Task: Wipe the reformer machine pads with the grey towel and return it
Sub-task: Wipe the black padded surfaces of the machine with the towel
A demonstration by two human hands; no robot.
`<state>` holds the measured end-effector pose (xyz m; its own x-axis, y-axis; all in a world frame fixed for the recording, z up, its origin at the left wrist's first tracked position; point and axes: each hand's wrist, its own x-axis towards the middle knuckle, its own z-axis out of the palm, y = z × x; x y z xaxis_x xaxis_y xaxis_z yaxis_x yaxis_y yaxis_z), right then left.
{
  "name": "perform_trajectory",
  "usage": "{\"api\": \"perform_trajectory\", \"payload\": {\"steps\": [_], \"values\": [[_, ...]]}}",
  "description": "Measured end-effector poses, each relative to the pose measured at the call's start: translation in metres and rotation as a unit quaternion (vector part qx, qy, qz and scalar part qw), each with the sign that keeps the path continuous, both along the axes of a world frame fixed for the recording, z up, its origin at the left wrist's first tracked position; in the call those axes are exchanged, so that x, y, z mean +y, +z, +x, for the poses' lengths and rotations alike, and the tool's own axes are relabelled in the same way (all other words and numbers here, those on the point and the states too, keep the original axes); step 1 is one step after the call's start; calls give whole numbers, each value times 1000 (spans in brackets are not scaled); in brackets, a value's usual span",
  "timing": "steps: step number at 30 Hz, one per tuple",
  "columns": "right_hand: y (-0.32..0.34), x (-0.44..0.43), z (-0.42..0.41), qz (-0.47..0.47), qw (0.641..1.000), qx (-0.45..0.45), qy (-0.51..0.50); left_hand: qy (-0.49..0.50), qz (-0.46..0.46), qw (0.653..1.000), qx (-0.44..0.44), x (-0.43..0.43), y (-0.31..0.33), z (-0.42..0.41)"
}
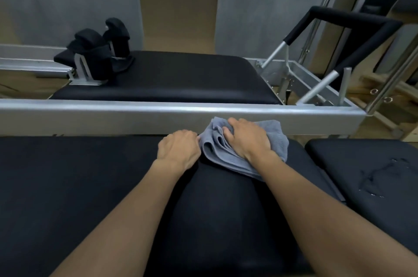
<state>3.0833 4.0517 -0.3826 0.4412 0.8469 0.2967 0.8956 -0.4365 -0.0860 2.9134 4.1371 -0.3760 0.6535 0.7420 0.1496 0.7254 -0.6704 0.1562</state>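
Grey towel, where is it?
In the head view, the grey towel lies on the near black pad, right of centre, under the right hand, with the left hand at its left edge, beside the silver rail.

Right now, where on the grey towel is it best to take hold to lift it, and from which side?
Grip the stacked folds at the left end of the grey towel, from above: the layers bunch there, so one pinch should gather them all. The right hand lies over them.
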Motion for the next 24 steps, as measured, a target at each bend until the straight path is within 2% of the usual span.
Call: {"api": "perform_trajectory", "payload": {"steps": [6,9,13,19,24], "values": [[2,-79,-45,36,999,14,4,-1,-57,998,7,-5,9,-4],[3,-139,-73,65,998,9,11,-11,-39,999,28,-9,10,-4],[6,-186,-92,57,998,24,-1,1,2,999,41,-12,10,1],[7,-176,-76,57,998,30,11,9,31,997,67,-14,19,24],[-1,-135,-34,64,998,18,0,6,82,994,73,-6,14,39]]}}
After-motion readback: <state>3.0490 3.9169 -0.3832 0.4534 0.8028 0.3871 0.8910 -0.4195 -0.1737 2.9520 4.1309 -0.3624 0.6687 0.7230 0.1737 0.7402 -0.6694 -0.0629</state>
